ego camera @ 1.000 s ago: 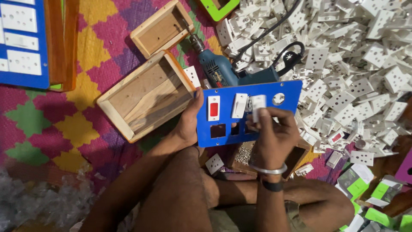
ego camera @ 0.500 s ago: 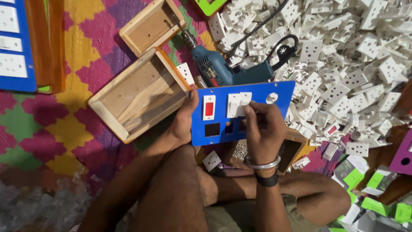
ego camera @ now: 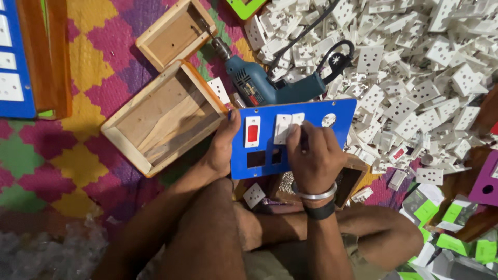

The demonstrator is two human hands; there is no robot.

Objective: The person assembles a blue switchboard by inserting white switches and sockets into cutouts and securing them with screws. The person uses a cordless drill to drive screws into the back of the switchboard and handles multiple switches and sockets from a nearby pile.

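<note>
From the head view, the blue panel (ego camera: 290, 137) sat over the person's lap, tilted a little, with a red rocker switch (ego camera: 252, 131) on its left part, two white switches (ego camera: 287, 126) beside it, a round hole near the right end and two dark square cut-outs below. The left hand (ego camera: 222, 148) clasped the panel's left edge, thumb on its face. The right hand (ego camera: 313, 155) lay on the panel with its fingers pressing the white switches; whether it pinched one or only pushed was hard to tell.

Against the frame half a second before, the panel held the same place and the right hand had stayed on the white switches, fingers a shade lower.

A blue drill (ego camera: 270, 85) lay just behind the panel, with an open wooden box (ego camera: 163, 116) to its left and a heap of white sockets (ego camera: 415, 67) to the right. Green-labelled cartons (ego camera: 451, 233) lay at the lower right, on a patterned mat (ego camera: 88, 67).
</note>
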